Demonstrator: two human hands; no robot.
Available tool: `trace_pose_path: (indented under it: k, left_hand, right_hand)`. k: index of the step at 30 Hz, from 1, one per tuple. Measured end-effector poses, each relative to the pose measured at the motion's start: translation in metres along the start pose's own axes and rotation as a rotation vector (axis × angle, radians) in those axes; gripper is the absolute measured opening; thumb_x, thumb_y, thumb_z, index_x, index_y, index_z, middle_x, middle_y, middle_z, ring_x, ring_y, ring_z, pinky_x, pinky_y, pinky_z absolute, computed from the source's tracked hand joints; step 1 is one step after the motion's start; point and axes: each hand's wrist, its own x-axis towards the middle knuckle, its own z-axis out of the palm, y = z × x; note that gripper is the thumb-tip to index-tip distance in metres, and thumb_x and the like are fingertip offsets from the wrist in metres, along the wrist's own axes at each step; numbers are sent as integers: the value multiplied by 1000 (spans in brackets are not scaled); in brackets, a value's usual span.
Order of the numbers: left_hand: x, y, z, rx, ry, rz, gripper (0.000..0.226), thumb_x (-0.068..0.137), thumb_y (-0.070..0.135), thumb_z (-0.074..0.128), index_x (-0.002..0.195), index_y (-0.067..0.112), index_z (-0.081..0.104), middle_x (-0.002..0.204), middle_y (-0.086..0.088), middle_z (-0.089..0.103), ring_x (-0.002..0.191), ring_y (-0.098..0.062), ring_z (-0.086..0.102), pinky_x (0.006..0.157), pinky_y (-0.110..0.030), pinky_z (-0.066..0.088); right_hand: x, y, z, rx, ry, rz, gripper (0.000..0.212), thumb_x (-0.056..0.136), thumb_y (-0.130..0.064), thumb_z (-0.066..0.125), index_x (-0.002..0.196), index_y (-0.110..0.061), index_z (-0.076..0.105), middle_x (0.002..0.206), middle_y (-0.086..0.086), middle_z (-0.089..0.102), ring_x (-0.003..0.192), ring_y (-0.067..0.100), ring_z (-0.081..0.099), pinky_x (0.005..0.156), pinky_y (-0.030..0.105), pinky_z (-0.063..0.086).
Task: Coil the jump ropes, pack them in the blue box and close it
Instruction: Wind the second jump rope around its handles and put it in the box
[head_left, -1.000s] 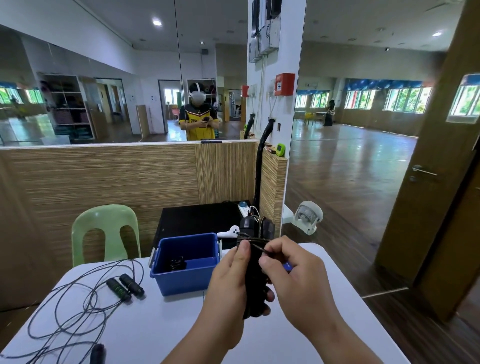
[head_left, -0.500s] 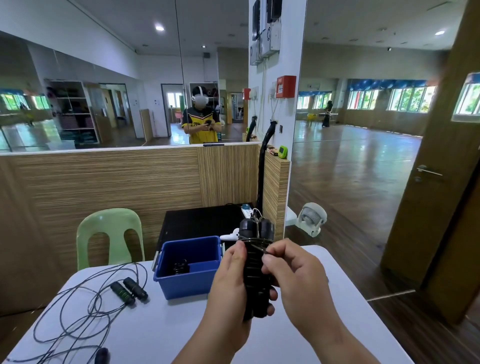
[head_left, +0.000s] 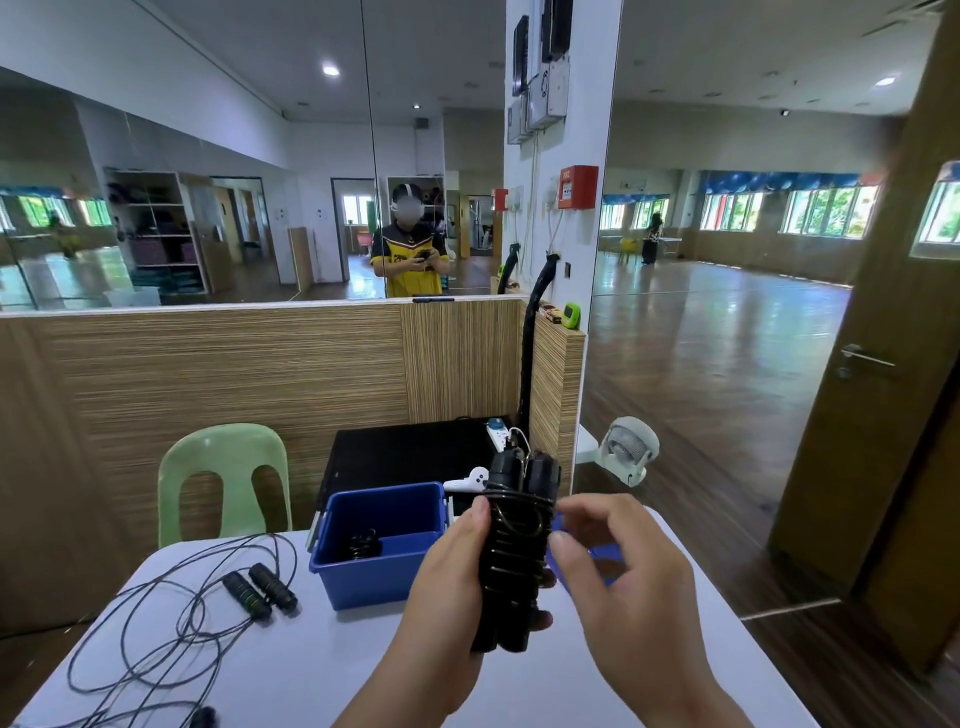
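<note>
My left hand (head_left: 447, 587) grips a coiled jump rope (head_left: 514, 545): two black handles held upright side by side with thin black cord wound round them. My right hand (head_left: 623, 571) hovers just right of the bundle, thumb and fingers loosely curled and holding nothing. The open blue box (head_left: 384, 577) stands on the white table (head_left: 311, 665) behind and left of the bundle, with another coiled rope (head_left: 363, 545) inside. A loose jump rope (head_left: 260, 592) sprawls uncoiled on the table's left side. A blue piece (head_left: 597, 564), possibly the lid, shows behind my right hand.
A green plastic chair (head_left: 223, 467) stands behind the table at left. Behind the box are a black cabinet (head_left: 415, 452) and a white controller (head_left: 467, 480). A small fan (head_left: 626, 457) sits on the floor at right. Another black handle (head_left: 202, 717) lies near the table's front left edge.
My right hand, which was pinching the cord at the top of the bundle, has let go and drawn slightly to the right. My left hand still holds the bundle upright.
</note>
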Motion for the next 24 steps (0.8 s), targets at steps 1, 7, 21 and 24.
trace_pose_path:
  k: [1, 7, 21, 24]
  left_hand:
    - [1, -1, 0, -2, 33, 1, 45, 101, 51, 47, 94, 23, 81, 106, -23, 76, 95, -48, 72, 79, -56, 56]
    - [4, -8, 5, 49, 136, 38, 50, 102, 59, 41, 94, 29, 80, 82, -11, 76, 60, -19, 63, 51, -26, 38]
    - [2, -6, 2, 210, 243, 131, 43, 101, 8, 44, 105, 36, 77, 98, -3, 77, 95, -22, 69, 74, -37, 55]
    - [-2, -6, 1, 320, 232, 221, 40, 101, 4, 52, 116, 35, 73, 99, 5, 80, 95, -17, 74, 84, -43, 60]
  right_hand:
    - [1, 3, 1, 53, -9, 90, 25, 88, -11, 73, 102, -31, 71, 96, -16, 70, 95, 8, 69, 71, 12, 55]
    - [0, 11, 16, 303, -164, 386, 37, 92, -12, 69, 120, -36, 68, 109, -11, 76, 97, 15, 75, 91, 46, 60]
    - [11, 26, 12, 371, -214, 466, 37, 94, -3, 67, 124, -24, 69, 105, -3, 78, 92, 14, 76, 82, 41, 64]
    - [16, 31, 8, 354, -231, 452, 35, 94, -3, 67, 122, -25, 69, 103, -7, 78, 91, 13, 77, 80, 39, 64]
